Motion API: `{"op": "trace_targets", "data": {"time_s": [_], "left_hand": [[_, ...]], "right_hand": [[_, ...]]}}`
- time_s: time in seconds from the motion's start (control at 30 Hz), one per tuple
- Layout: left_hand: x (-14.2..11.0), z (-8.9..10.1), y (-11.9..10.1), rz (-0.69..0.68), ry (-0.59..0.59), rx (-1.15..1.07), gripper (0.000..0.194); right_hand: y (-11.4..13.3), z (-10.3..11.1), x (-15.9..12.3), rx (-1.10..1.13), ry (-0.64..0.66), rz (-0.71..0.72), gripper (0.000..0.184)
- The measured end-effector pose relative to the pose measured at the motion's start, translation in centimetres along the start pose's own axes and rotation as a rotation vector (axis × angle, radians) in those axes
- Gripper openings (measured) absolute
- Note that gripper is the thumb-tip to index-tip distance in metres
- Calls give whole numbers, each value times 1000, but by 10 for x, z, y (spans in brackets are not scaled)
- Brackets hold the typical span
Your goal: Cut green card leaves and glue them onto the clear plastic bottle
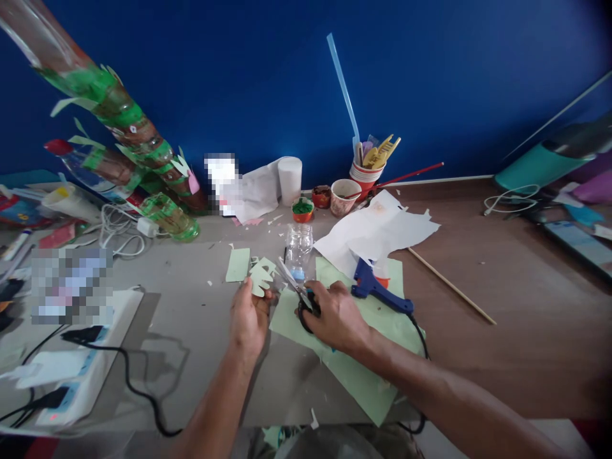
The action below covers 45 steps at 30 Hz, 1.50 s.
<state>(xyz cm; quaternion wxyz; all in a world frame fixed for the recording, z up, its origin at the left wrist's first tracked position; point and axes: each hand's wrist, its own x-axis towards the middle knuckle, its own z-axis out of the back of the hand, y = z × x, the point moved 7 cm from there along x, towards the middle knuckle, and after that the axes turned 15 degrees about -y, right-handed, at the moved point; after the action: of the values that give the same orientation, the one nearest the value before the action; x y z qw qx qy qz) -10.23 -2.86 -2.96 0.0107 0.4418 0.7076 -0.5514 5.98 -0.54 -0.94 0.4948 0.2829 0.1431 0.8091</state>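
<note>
My left hand (250, 320) pinches a pale green paper cutout (261, 278) with jagged, finger-like points. In my right hand (338, 317) are scissors (303, 298) with black handles, their blades pointing up and left toward the cutout but apart from it. Beneath the right hand lie pale green paper sheets (368, 389). A small green paper rectangle (238, 265) rests just beyond my left hand. Behind the scissors is a clear plastic bottle piece (299, 247). To the right of my right hand a blue glue gun (381, 291) lies on the green paper.
Painted bottle towers (143, 137) lean at the left, near a white power strip (102, 354) with cords. At the back stand paper cups (345, 194), a cap of green paint (303, 208) and a white roll (290, 180). White paper (377, 229) and a wooden stick (452, 285) lie right.
</note>
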Motion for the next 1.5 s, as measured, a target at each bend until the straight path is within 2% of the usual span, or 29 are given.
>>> {"op": "trace_targets", "data": {"time_s": [0.1, 0.37, 0.67, 1.0, 1.3, 1.5], "left_hand": [[-2, -2, -2, -16, 15, 8, 24], [0, -2, -1, 6, -10, 25, 26], [0, -4, 3, 27, 37, 28, 23], [0, -3, 4, 42, 37, 11, 19], [-3, -9, 3, 82, 86, 0, 27], [0, -9, -3, 37, 106, -68, 27]], "right_hand": [[0, 0, 0, 16, -2, -2, 34], [-2, 5, 5, 125, 7, -147, 25], [-4, 8, 6, 203, -38, -177, 24], [-4, 6, 6, 233, -29, -203, 23], [-5, 8, 5, 245, -46, -207, 24], [-5, 9, 5, 241, -66, -209, 23]]}}
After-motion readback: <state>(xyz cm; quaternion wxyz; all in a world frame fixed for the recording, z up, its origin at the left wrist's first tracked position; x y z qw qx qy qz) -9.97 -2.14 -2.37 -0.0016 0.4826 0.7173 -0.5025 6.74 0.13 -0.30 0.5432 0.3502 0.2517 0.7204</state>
